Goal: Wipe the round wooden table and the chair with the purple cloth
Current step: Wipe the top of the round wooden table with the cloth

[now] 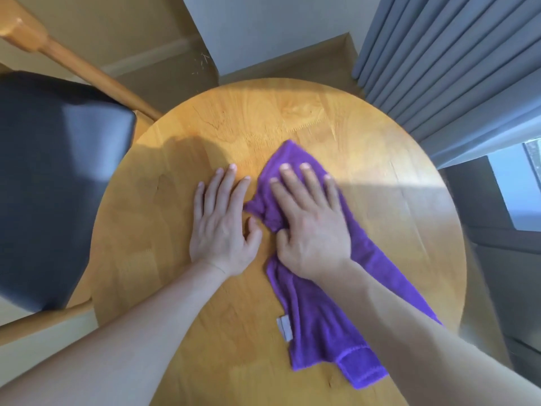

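The purple cloth [316, 312] lies loosely bunched on the round wooden worktop [380, 218], right of centre, trailing from under the palm back to the near right edge, where a small white label [284, 329] shows on its hem. The right hand [310, 224] presses flat on the far end of the cloth, its fingers [292, 186] straight and spread, the thumb tucked against a gathered fold; they press rather than clutch. The left hand [222, 224] rests just beside it on bare wood, touching the worktop only, fingers released and grasping nothing.

Judged from this, the step in hand is the first half of the task: wiping the worktop, with the left hand bracing. Both hands sit near the middle, so the far rim, the left side and the near edge look like ground that sweeps must cover. The next move calls for steady downward pressure while the cloth slides, and the loose tail may need gathering under the palm so that it does not drag off the edge.

The chair [58, 186], with its dark padded seat and wooden frame, stands at the left, tucked close to the worktop; it comes after. Grey curtains [439, 68] hang at the far right.

No container of any kind is in view.
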Demonstrator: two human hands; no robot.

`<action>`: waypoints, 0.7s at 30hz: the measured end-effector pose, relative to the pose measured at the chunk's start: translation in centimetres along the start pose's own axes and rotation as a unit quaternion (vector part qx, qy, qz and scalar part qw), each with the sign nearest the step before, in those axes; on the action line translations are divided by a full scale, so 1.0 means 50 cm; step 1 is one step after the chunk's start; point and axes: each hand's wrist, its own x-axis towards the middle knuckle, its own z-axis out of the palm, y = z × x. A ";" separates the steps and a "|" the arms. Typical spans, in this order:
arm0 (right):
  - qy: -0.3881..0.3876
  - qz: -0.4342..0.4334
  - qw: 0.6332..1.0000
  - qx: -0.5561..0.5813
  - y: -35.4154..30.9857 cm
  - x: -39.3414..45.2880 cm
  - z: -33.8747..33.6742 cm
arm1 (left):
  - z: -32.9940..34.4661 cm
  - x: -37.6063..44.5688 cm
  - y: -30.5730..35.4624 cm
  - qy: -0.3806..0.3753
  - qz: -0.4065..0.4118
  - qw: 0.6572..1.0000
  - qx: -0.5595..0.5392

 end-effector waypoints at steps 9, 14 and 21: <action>0.112 0.210 0.970 0.046 0.124 0.095 -0.058 | 0.001 0.005 0.001 -0.003 -0.004 1.000 -0.006; 0.098 0.259 0.960 0.037 -0.019 0.130 -0.006 | 0.005 0.003 -0.001 0.006 -0.003 1.000 -0.010; -0.043 -0.047 0.997 0.050 0.042 0.082 -0.030 | 0.003 0.007 0.000 0.013 0.002 1.000 -0.025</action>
